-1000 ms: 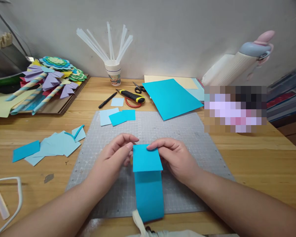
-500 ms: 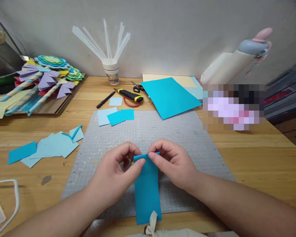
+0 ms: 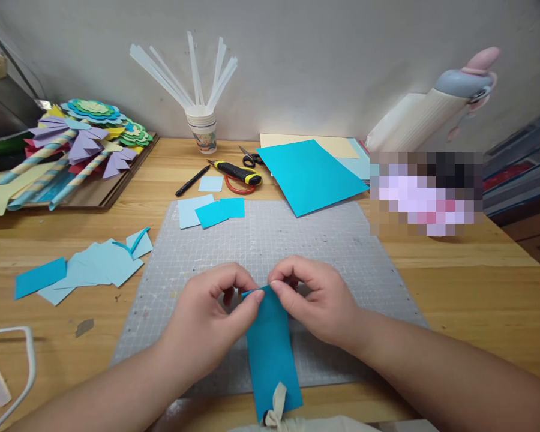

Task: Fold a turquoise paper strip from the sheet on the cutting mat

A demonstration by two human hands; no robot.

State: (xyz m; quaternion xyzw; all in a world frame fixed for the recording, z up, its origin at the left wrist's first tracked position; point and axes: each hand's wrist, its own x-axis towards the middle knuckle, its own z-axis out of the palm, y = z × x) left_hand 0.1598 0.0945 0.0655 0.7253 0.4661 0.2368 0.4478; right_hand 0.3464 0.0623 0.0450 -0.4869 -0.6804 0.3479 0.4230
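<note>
A strip of bright blue paper (image 3: 272, 348) hangs lengthwise toward me over the near half of the grey cutting mat (image 3: 342, 240). At its far edge, my left hand (image 3: 218, 321) pinches the left side between thumb and fingers. My right hand (image 3: 317, 297) pinches the same edge just to the right, the two thumbs close together. That edge looks slightly folded or rolled over. A pale fabric knot (image 3: 278, 405) at the bottom of the view covers part of the strip's near end. Both hands' lower fingers are partly hidden.
Small blue paper pieces (image 3: 211, 213) lie on the mat's far left, with pale blue squares (image 3: 99, 264) to its left. Behind are a black pen (image 3: 192, 181), a utility knife (image 3: 237, 173), scissors (image 3: 251, 159), a blue sheet (image 3: 312, 177), a paper cup (image 3: 202, 135) and paper flowers (image 3: 90, 129).
The strip's near end has swung a little to the right and toward me. Its far edge is now more slanted, lower at the left. Both hands keep their pinch.
</note>
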